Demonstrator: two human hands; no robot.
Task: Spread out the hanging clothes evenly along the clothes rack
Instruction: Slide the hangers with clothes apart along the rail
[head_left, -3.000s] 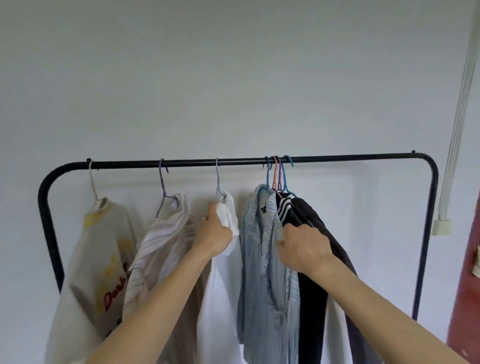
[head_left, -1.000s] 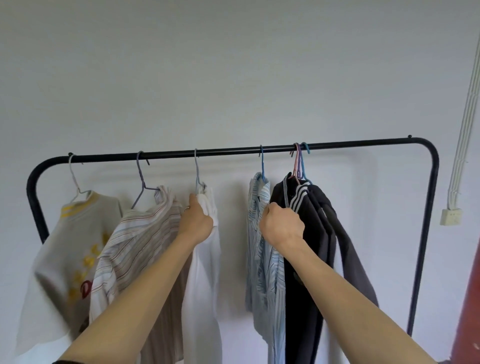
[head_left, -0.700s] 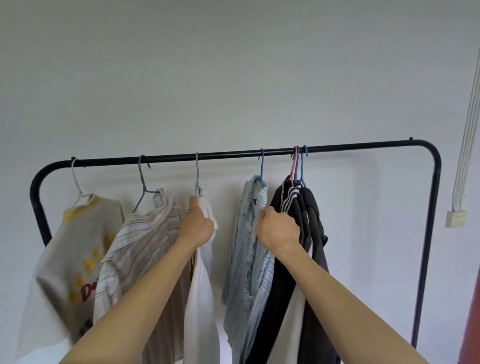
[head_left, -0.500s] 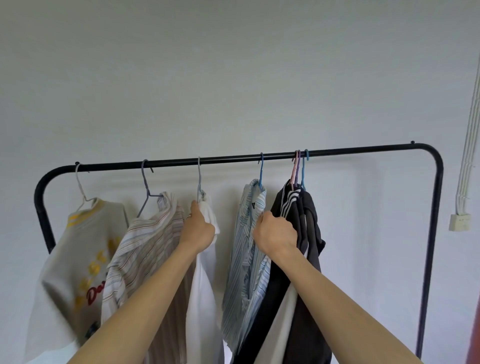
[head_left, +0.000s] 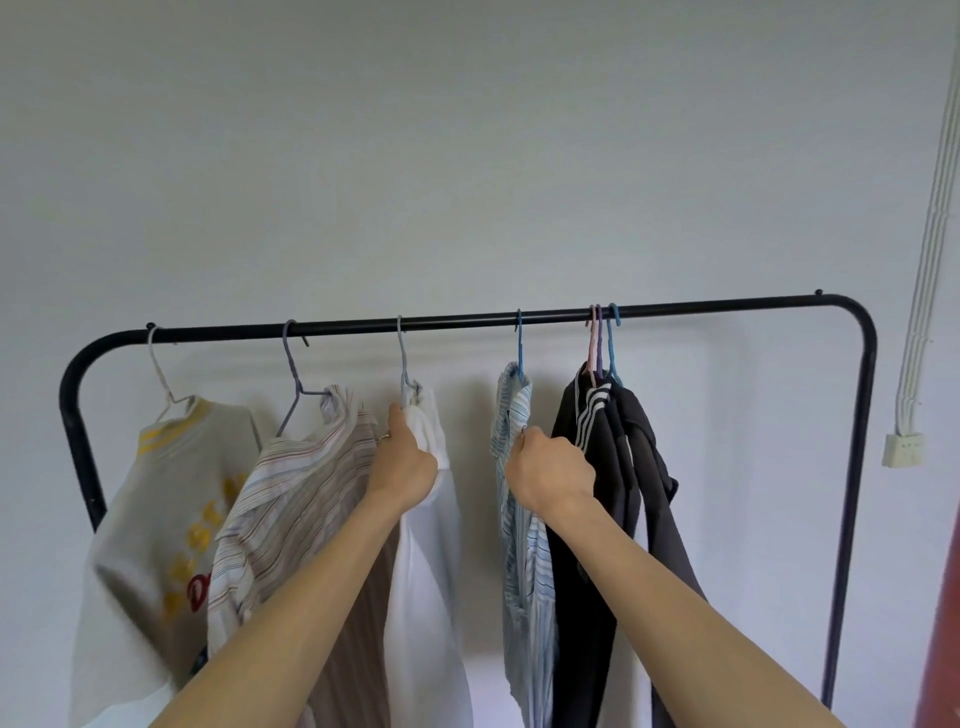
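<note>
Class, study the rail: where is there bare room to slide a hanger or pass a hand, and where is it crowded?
Longest bare rail: between the three bunched hooks and the right bend. An open gap lies between the white top and the blue shirt. Crowded: the dark clothes under those hooks.

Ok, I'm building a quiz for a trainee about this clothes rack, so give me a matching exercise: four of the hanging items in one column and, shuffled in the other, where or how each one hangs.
Items
1. cream sweatshirt
2. white garment
3. blue striped shirt
4. dark garments

Place or state
A. on three hangers hooked close together
B. nearest the left end of the rail
C. gripped by the left hand
D. alone on a blue hanger

Pairs: 1-B, 2-C, 3-D, 4-A
</note>
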